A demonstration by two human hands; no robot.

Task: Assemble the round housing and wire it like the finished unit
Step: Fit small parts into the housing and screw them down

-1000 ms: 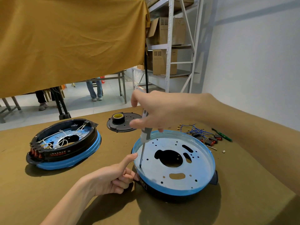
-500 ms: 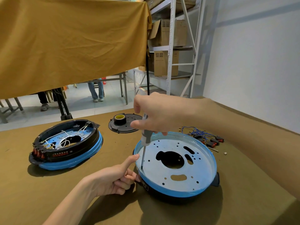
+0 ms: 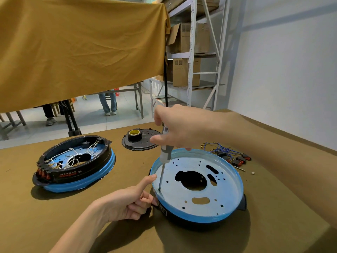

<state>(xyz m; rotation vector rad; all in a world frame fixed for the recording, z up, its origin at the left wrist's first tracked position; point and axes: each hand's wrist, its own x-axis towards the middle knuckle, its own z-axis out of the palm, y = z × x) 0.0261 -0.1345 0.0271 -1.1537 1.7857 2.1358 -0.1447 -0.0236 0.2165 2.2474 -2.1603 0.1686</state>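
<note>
The round housing [image 3: 224, 196], a pale perforated plate with a blue rim over a black base, lies in front of me. My right hand [image 3: 179, 129] grips a grey-handled screwdriver [image 3: 165, 154] held upright, its tip standing on the plate near the left rim. My left hand [image 3: 130, 199] holds the housing's left edge, thumb raised against the rim and fingers curled against the black side. The finished unit [image 3: 74, 164], with white wires and red switches, sits to the left.
A black round cover [image 3: 144, 141] with a roll of tape [image 3: 134, 134] on it lies behind the housing. Blue wires and small switches [image 3: 228, 155] lie at the right, with a loose screw [image 3: 252, 173]. A hanging cloth, shelving and people's legs fill the background.
The hands and screwdriver keep the same pose on the housing; only the view has shifted slightly.
</note>
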